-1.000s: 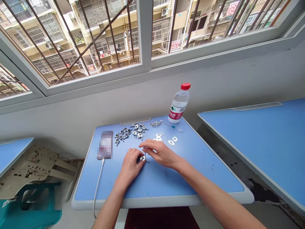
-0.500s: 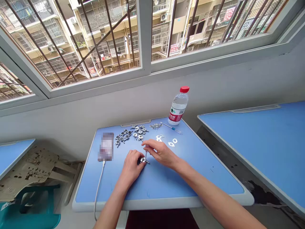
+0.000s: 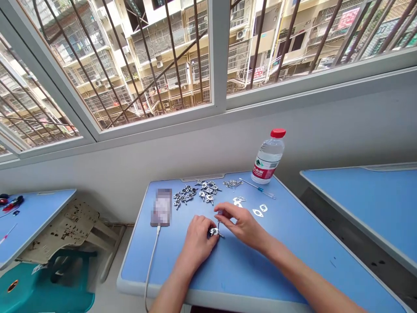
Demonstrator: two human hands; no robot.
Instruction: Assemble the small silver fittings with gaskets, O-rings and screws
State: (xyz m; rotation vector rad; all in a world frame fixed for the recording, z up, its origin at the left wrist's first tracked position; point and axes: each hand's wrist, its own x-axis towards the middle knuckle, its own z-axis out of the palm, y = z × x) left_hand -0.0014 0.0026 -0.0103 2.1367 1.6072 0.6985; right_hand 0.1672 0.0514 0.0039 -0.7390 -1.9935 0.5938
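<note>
My left hand (image 3: 199, 237) rests on the blue desk, its fingers closed around a small silver metal fitting (image 3: 214, 231) with a flange and a thin stem. Above that fitting, my right hand (image 3: 243, 224) pinches the clear handle of a small screwdriver (image 3: 219, 225). Its thin shaft points down onto the fitting; the tip is too small to make out. Behind my hands lie a group of dark-centred metal fittings (image 3: 185, 195) and a pile of silver fittings (image 3: 208, 190). Flat oval gaskets (image 3: 258, 213) lie just beyond my right hand.
A plugged-in phone (image 3: 162, 206) lies at the left with its white cable (image 3: 151, 256) over the front edge. At the back are small metal parts (image 3: 232, 183), a blue-and-clear rod (image 3: 257, 188) and a water bottle (image 3: 267, 158). Another desk (image 3: 365, 195) stands to the right.
The view has swung left, so the desk and everything on it appear farther right and slightly lower. Both hands keep their holds on the fitting and the screwdriver.
</note>
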